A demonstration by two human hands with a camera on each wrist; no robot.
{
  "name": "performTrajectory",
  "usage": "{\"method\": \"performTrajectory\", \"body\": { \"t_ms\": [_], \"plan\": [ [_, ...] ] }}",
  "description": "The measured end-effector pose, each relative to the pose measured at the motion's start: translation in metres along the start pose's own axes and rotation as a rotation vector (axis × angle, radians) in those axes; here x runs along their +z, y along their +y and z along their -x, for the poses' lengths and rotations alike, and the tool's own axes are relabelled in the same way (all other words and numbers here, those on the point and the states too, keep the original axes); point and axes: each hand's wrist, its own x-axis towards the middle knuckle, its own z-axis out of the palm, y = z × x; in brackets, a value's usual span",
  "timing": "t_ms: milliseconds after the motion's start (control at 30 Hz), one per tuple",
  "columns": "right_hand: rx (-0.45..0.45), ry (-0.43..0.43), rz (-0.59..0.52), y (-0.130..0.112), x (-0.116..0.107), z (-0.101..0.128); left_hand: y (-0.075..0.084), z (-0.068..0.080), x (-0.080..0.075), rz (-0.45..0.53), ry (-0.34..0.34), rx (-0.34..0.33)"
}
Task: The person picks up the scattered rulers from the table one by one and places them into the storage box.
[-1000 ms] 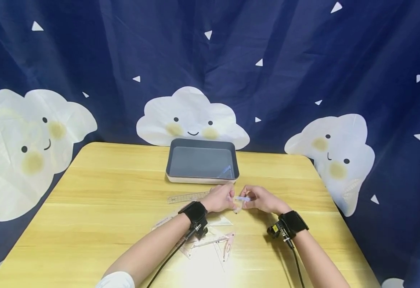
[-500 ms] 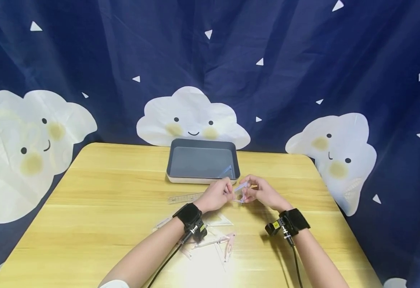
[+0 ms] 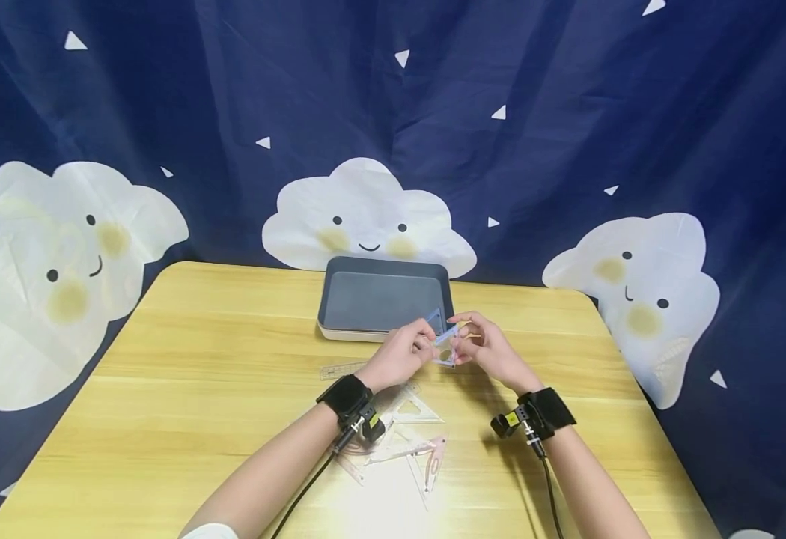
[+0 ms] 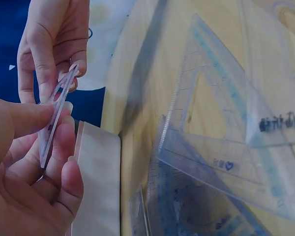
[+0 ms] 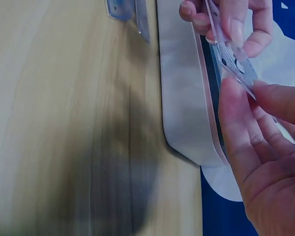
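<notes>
A small clear set square point(image 3: 446, 352) with a bluish edge is held up between both hands, just in front of the tray's near right corner. My left hand point(image 3: 400, 357) pinches its left side between thumb and fingers. On the other side my right hand point(image 3: 492, 353) grips it by thumb and fingertips. In the left wrist view the set square point(image 4: 58, 118) appears nearly edge-on. The right wrist view shows a round hole in it, with my right thumb point(image 5: 280, 101) on its face. Another bluish set square point(image 3: 436, 320) lies in the dark grey tray point(image 3: 373, 299).
A clear straight ruler point(image 3: 339, 370) lies left of the hands. Several transparent set squares point(image 4: 221, 123) overlap on the wooden table point(image 3: 218, 359) below the left wrist, near a pinkish measuring piece point(image 3: 435, 464). A dark blue curtain point(image 3: 501, 165) hangs behind the table.
Both hands have risen and moved toward the tray with the set square, which has been turned so that its face and bluish edge show more. The pieces on the table stay put.
</notes>
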Motion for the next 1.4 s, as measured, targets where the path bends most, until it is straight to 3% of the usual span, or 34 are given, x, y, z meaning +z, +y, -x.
{"method": "performTrajectory", "body": {
  "t_ms": [300,667,867,1200,1400],
  "plan": [
    [-0.069,0.040,-0.010,0.000,0.004,-0.006,-0.001,-0.004,-0.006,0.027,0.036,0.007],
    [-0.055,0.164,0.037,-0.011,0.015,-0.027,-0.004,-0.017,-0.023,0.025,0.086,0.004],
    [-0.069,0.179,0.039,-0.011,0.016,-0.038,-0.007,-0.024,-0.029,0.036,0.089,-0.038],
    [-0.074,0.214,0.041,-0.012,0.021,-0.050,-0.010,-0.028,-0.037,0.051,0.098,-0.043],
    [-0.080,0.244,-0.009,-0.014,0.025,-0.056,-0.014,-0.030,-0.040,-0.102,0.119,-0.010]
  ]
}}
